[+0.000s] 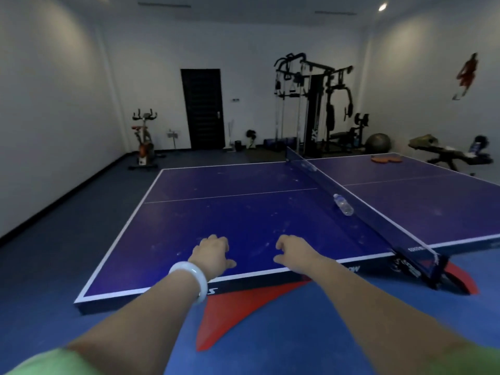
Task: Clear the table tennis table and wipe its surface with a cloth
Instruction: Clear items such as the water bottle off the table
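**Both hands empty at the near edge of the table tennis table**

Left hand, white bangle on the wrist, and right hand reach over the near edge of the blue tabletop. Fingers on both loosely curled, holding nothing; can't tell if they touch the surface. Tabletop looks smudged with pale marks. No cloth in view.

Clear plastic bottle lies on its side on the near half, right against the net. Past the net, two orange paddles lie together near the far edge of the other half.

Beyond the table: exercise bike at left, dark door in the back wall, multi-gym right of it, grey exercise ball, weight bench far right.
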A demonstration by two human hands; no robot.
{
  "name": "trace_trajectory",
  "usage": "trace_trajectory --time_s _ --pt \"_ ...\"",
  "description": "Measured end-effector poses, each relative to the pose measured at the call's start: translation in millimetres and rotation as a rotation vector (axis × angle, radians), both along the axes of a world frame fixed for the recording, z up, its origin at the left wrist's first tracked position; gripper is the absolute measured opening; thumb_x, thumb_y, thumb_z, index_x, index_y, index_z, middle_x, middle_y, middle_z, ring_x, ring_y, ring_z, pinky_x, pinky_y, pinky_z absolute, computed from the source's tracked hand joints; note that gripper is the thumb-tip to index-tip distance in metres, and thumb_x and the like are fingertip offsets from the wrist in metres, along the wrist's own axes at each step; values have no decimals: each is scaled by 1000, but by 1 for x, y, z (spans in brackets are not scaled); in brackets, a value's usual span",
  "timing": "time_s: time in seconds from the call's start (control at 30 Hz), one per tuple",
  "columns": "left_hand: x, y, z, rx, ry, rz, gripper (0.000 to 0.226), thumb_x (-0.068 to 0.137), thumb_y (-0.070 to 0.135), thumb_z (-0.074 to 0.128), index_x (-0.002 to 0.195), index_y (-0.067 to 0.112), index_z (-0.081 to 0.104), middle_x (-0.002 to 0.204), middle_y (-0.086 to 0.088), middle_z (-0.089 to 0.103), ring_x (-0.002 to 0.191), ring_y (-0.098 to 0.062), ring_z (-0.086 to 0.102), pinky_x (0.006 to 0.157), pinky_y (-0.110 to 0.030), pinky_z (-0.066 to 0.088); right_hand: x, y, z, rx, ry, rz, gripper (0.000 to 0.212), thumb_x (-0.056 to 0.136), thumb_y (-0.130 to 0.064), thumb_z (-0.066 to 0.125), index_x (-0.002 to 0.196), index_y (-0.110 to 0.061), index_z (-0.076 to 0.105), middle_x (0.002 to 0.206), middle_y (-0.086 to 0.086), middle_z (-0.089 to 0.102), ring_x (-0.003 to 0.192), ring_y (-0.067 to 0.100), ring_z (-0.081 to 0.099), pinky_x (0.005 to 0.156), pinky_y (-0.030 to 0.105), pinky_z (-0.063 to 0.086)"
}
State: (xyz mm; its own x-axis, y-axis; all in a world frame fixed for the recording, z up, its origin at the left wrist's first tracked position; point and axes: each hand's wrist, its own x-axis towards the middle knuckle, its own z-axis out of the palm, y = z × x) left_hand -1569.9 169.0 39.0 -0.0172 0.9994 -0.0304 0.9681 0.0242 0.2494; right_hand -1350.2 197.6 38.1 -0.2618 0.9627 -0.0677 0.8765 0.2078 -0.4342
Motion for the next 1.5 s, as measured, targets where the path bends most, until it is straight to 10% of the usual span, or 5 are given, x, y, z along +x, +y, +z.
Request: trace_trajectory --time_s 0.73,1.5 --pt "69 181 -45 -112 -103 -382 46 89 40 67 125 16 51 124 -3 47 109 -21 51 96 -39 48 63 110 -26 -145 -129 -355 38 96 -24 60 128 -6 50 131 12 53 116 29 54 95 39 49" --pt "268 556 -121 -226 -146 -355 48 89 39 67 127 16 50 126 -2 44 111 -18 48 96 -35 48 260 478 -110 -331 -99 -403 44 97 -28 60 135 -12 46 133 7 51 114 21 56 93 30 51"
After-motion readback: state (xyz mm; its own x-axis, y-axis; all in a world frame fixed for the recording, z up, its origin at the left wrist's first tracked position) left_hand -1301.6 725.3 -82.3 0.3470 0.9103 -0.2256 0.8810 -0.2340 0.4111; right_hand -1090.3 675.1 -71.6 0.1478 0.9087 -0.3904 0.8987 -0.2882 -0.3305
